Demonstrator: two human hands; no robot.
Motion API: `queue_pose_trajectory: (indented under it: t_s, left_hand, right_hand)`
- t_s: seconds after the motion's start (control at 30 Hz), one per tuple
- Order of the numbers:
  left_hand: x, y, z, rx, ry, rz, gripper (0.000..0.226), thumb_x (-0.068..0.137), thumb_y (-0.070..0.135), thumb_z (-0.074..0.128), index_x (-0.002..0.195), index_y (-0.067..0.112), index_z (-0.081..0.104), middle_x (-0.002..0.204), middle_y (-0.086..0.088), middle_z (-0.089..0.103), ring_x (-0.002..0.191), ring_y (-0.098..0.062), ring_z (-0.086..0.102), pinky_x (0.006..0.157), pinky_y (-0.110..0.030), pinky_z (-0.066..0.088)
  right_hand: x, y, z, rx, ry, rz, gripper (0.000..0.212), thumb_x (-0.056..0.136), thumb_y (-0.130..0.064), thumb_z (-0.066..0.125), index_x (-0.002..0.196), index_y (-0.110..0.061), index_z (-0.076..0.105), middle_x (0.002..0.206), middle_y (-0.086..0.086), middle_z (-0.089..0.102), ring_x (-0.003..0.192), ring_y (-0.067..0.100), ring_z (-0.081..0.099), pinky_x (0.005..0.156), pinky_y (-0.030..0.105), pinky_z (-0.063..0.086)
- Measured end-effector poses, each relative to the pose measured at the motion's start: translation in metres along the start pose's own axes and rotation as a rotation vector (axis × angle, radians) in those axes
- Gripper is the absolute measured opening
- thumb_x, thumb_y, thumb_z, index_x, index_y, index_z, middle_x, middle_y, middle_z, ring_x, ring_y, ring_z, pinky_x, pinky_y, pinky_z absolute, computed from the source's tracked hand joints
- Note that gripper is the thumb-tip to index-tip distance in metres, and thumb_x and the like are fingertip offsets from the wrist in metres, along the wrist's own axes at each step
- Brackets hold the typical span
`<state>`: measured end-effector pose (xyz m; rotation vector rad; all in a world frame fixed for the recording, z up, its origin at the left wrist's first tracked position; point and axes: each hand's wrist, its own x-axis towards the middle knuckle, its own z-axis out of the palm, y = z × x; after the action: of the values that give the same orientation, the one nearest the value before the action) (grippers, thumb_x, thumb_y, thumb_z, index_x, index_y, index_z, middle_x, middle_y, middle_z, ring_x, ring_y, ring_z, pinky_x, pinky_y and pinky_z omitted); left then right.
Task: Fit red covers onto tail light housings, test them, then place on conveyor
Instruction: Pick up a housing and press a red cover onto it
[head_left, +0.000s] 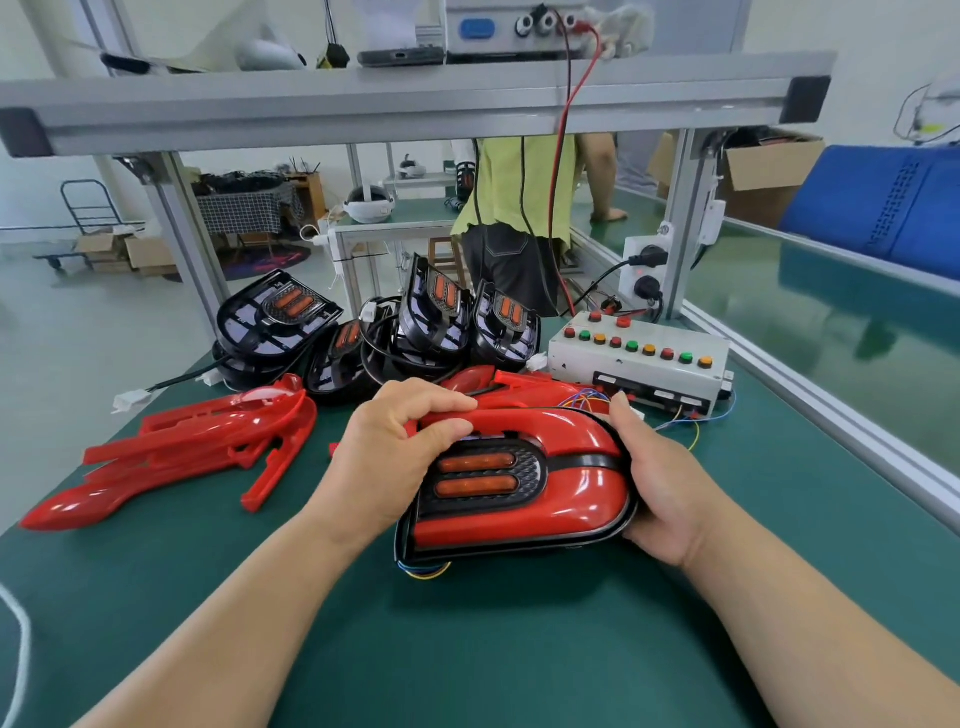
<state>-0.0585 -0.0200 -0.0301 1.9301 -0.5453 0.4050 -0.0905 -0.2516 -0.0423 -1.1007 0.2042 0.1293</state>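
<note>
Green matting covers the counter (467, 649) nearest the camera, and both forearms reach out over it to the piece being worked. The left grip (384, 457) is clenched over the top left edge of a red cover (571, 441), thumb on the front and fingers curled over the rim. The right grip (660, 493) cups the rounded right end, its palm against the black rim and one fingertip showing over the top. The cover sits on its tail light housing (527, 470), held just above the counter, slightly tilted, with coloured wires hanging out below.

This looks like the fitting step, near its end: the cover seems seated around the black centre with its two orange lenses, though I cannot tell whether every edge has clicked home. The next move probably calls for a firm squeeze round the rim, then finding the lamp's plug and taking it to the test box (639, 358) just beyond the right grip.

Loose red covers (182, 447) lie to the left. Behind them bare housings (280, 317) are heaped together. The conveyor (831, 312) runs along the right, beyond the frame rail.
</note>
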Motion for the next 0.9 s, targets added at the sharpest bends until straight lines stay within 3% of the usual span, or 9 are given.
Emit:
queue_pose_trajectory:
  t_s: [0.1, 0.2, 0.43, 0.7, 0.9]
  left_hand:
    - [-0.0016, -0.0022, 0.0022, 0.043, -0.031, 0.029, 0.033, 0.083, 0.018, 0.075, 0.095, 0.048, 0.072, 0.100, 0.017, 0.067, 0.104, -0.006, 0.059, 0.092, -0.013, 0.042]
    - [-0.0016, -0.0018, 0.0012, 0.064, -0.033, 0.057, 0.036, 0.084, 0.009, 0.075, 0.095, 0.043, 0.073, 0.099, 0.018, 0.067, 0.105, -0.008, 0.059, 0.092, -0.011, 0.041]
    - [-0.0015, 0.0032, 0.0000, 0.049, -0.021, 0.096, 0.034, 0.084, 0.004, 0.074, 0.097, 0.035, 0.073, 0.100, 0.011, 0.067, 0.106, -0.011, 0.059, 0.095, -0.016, 0.042]
    - [-0.0006, 0.0046, -0.0042, 0.069, -0.018, 0.127, 0.036, 0.084, 0.004, 0.074, 0.096, 0.038, 0.073, 0.098, 0.013, 0.065, 0.105, -0.016, 0.059, 0.094, -0.022, 0.044]
    - [-0.0014, 0.0022, -0.0028, 0.053, -0.027, 0.118, 0.038, 0.084, 0.004, 0.074, 0.096, 0.040, 0.073, 0.098, 0.013, 0.065, 0.104, -0.017, 0.059, 0.095, -0.023, 0.044]
  right_hand:
    - [-0.0016, -0.0005, 0.0004, -0.015, 0.004, 0.000, 0.047, 0.094, -0.056, 0.051, 0.105, -0.015, 0.072, 0.100, 0.015, 0.077, 0.080, 0.029, 0.076, 0.057, 0.039, 0.061]
    - [-0.0021, -0.0006, 0.0007, -0.017, -0.006, -0.001, 0.048, 0.094, -0.056, 0.050, 0.107, -0.015, 0.071, 0.099, 0.014, 0.077, 0.079, 0.028, 0.076, 0.056, 0.038, 0.060]
    - [-0.0024, -0.0007, 0.0007, -0.019, -0.039, 0.002, 0.049, 0.093, -0.057, 0.051, 0.109, -0.016, 0.071, 0.103, 0.014, 0.076, 0.084, 0.029, 0.076, 0.060, 0.038, 0.061]
    - [-0.0013, 0.0012, 0.0012, -0.044, -0.051, -0.011, 0.048, 0.095, -0.054, 0.049, 0.111, -0.014, 0.072, 0.107, 0.014, 0.075, 0.088, 0.028, 0.075, 0.065, 0.038, 0.062]
    - [-0.0019, 0.0010, 0.0012, -0.049, -0.059, -0.016, 0.046, 0.095, -0.052, 0.051, 0.097, -0.016, 0.078, 0.106, 0.014, 0.075, 0.087, 0.028, 0.075, 0.064, 0.038, 0.062]
